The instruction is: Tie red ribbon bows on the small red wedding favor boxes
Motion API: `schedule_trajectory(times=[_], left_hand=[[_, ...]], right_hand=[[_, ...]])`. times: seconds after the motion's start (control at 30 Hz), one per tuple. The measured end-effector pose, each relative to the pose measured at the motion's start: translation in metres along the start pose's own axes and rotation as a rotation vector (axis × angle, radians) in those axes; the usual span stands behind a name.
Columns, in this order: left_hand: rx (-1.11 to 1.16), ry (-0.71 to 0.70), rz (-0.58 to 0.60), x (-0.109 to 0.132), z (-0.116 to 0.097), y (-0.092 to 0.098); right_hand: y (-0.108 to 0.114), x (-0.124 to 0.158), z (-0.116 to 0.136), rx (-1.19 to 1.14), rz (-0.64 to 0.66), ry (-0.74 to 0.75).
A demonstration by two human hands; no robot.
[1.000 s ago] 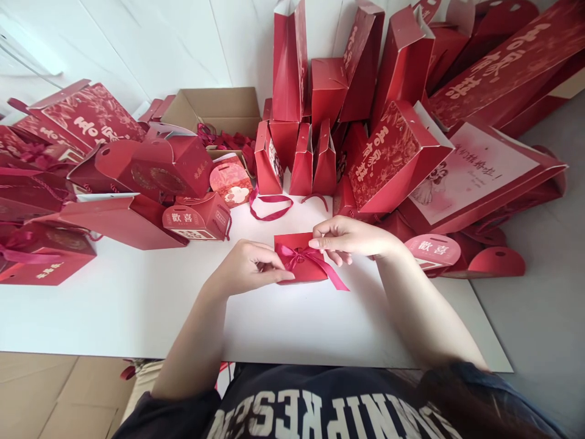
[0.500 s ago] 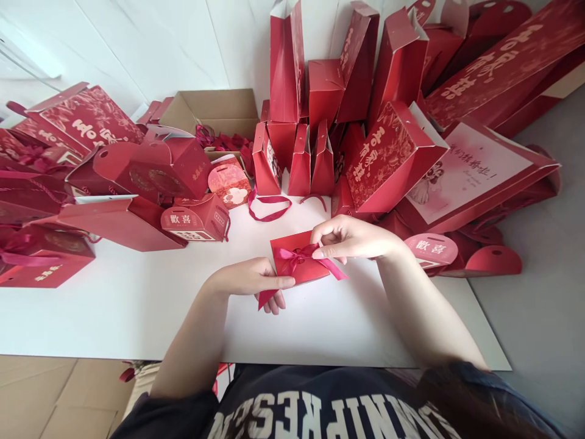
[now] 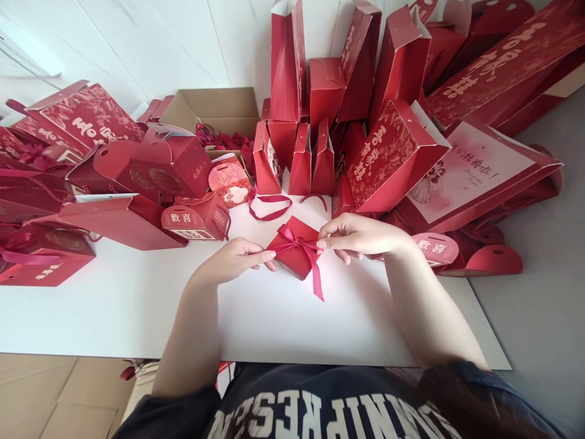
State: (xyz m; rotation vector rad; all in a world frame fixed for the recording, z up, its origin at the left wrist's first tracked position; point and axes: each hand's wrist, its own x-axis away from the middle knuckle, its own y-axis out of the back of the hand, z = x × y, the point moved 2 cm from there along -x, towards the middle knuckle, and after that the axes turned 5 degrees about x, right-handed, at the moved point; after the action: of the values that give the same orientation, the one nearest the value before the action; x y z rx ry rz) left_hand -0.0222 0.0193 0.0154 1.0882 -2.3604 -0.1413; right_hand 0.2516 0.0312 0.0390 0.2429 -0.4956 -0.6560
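Note:
A small red gift box (image 3: pixel 302 228) sits turned cornerwise in front of me, between my hands. A magenta ribbon (image 3: pixel 316 283) is tied in a bow on its top, and one tail hangs over the near side. My left hand (image 3: pixel 240 259) pinches the ribbon at the left of the knot. On the other side, my right hand (image 3: pixel 356 238) pinches the ribbon close to the box's right corner. Between both pinches the ribbon runs nearly straight across the knot.
Red gift boxes (image 3: pixel 169 161) crowd the left of the white table (image 3: pixel 114 311). Taller red boxes (image 3: pixel 287 67) stand along the wall. A cardboard carton (image 3: pixel 214 107) holds ribbons. A loose ribbon loop (image 3: pixel 272 216) lies behind the box. A white-fronted box (image 3: pixel 466 171) leans at right.
My left hand has let go of the box's near edge and moved up and left onto the ribbon. The box has turned cornerwise, and a ribbon tail now hangs toward me.

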Motion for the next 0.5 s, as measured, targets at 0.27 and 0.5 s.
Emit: schedule_trajectory(times=[0.27,0.5], left_hand=[[-0.234,-0.171,-0.645,0.000,-0.016,-0.011],[-0.563,-0.751,-0.631,-0.009,-0.021,-0.029]], right_hand=[[-0.004,-0.009,-0.004,0.010,-0.041,0.005],[-0.003,-0.008,-0.005,0.019,-0.021,0.008]])
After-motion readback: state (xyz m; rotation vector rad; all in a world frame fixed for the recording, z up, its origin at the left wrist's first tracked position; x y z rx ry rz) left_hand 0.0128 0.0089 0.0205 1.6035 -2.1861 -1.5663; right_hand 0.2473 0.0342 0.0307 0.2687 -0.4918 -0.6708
